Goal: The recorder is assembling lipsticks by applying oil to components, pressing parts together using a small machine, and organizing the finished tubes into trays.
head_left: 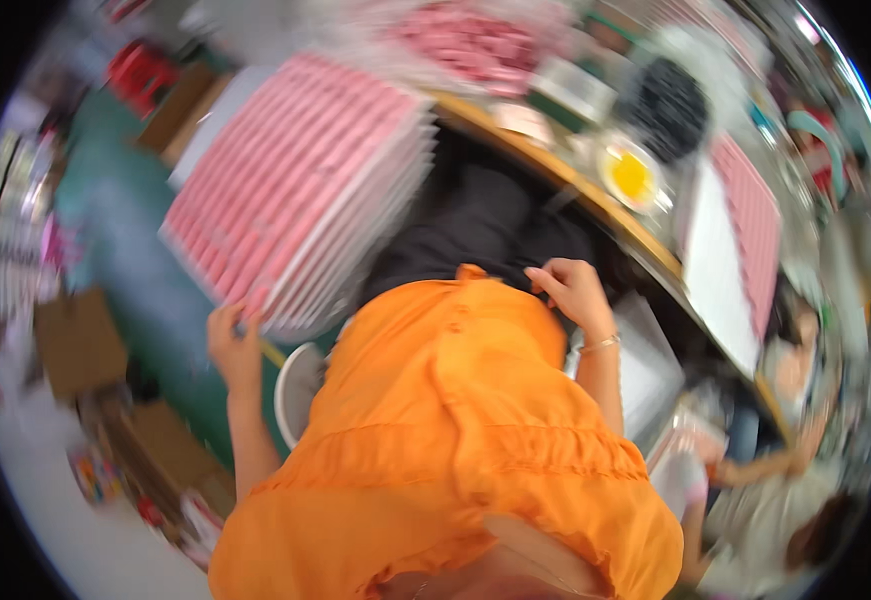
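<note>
At the left stands a tall stack of white trays (356,215), its top covered with rows of pink strips (286,160). My left hand (236,345) is at the stack's near corner, fingertips closed against the end of a pink row. Motion blur hides whether a loose piece is between them. Over my lap, beside the dark trousers (456,235), my right hand (571,292) has its fingers curled together. What they hold, if anything, is too small to make out.
A wooden-edged workbench (596,200) runs diagonally on the right, bearing a yellow-centred round dish (631,175), a heap of black pieces (668,105), pink pieces (471,45) and another pink-topped tray (746,235). Cardboard boxes (81,340) sit left. A co-worker (776,510) is lower right.
</note>
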Demonstrator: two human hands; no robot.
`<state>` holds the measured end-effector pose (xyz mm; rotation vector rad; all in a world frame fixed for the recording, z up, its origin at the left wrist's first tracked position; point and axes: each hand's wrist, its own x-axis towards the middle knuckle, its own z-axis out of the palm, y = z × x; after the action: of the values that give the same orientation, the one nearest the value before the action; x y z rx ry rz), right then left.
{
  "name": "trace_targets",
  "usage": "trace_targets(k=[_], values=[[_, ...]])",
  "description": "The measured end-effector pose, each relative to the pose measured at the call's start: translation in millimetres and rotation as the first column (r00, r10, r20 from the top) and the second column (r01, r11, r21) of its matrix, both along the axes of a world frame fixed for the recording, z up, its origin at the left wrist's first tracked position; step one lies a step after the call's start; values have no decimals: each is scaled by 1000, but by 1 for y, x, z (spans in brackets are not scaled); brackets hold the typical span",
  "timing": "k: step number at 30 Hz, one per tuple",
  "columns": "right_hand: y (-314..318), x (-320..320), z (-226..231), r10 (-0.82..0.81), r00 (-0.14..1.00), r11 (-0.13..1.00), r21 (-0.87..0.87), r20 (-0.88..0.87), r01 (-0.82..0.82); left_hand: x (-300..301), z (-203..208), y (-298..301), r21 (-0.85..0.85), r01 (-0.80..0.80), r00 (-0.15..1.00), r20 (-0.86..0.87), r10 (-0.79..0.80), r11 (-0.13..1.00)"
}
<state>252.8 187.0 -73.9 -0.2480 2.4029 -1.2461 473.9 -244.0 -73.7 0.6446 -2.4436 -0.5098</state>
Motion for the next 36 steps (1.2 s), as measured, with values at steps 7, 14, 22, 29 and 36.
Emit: trace_targets(k=[7, 14, 22, 29, 36], values=[[139, 70, -194, -835, 467, 428, 191, -290, 883, -17, 30, -21, -78, 69, 963, 266, -46, 995], [162, 104, -256, -935, 345, 221, 624, -85, 750, -122, 82, 12, -110, 219, 959, 208, -193, 970], [183, 126, -288, -919, 364, 262, 454, -153, 852, -189, 85, 53, 52, 362, 883, 302, -360, 931], [182, 136, -138, -892, 409, 220, 608, -190, 763, -270, 75, 186, 638, 708, 311, 103, -945, 303], [145, 219, 47, -818, 518, 307, 573, -250, 760, -310, 3, 344, 972, -233, -170, -74, -983, -33]])
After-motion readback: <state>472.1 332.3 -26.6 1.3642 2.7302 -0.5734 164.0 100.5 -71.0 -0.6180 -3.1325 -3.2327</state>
